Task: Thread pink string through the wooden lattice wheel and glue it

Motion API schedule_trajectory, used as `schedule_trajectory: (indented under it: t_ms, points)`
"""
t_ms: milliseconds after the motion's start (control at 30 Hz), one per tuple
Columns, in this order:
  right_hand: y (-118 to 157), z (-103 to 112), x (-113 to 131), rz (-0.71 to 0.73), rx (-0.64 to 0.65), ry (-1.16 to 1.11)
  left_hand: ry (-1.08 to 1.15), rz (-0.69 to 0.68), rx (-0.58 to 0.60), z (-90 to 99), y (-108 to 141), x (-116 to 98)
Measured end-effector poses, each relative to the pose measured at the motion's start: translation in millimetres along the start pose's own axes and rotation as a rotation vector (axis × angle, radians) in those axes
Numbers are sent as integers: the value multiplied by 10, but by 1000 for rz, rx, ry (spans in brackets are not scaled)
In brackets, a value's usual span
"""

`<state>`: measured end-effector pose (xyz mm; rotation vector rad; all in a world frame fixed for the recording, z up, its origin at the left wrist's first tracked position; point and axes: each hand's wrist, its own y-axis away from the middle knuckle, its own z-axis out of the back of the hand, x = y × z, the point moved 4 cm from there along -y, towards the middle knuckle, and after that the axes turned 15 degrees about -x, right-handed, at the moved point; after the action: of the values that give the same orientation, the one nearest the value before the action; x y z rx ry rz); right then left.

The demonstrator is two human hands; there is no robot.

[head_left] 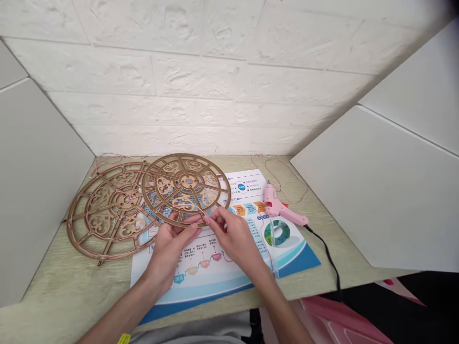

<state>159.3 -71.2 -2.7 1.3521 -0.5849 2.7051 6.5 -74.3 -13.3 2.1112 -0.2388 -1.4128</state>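
A round bronze openwork disc [190, 180] is tilted up above the table, its lower edge in my left hand [174, 241]. My left fingers reach under the rim and the thumb lies along its front. At the lower right of the rim, my right hand [229, 231] pinches a thin pale cord [186, 205] that runs across the lower part of the disc. A second, larger bronze disc [125, 200] lies to the left, partly behind the first, with pinkish cord along its rings.
A printed blue and white sheet [229, 282] lies beneath my hands. To the right rest a pink glue gun [279, 205], its black cable [330, 258] and a clear stick [273, 248]. Loose cord [283, 177] trails near the white wall [201, 110]; grey panels stand at both sides.
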Motion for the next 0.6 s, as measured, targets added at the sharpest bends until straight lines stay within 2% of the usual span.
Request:
schedule_trajectory:
  t_ms: [167, 400, 500, 600]
  points:
    - [43, -1, -17, 73, -26, 34, -2, 6, 3, 12, 12, 10]
    - [135, 44, 29, 212, -166, -6, 34, 22, -16, 0, 8, 0]
    - [174, 122, 94, 370, -234, 76, 53, 36, -18, -9, 14, -4]
    - [234, 137, 155, 550, -237, 158, 66, 46, -17, -5, 18, 5]
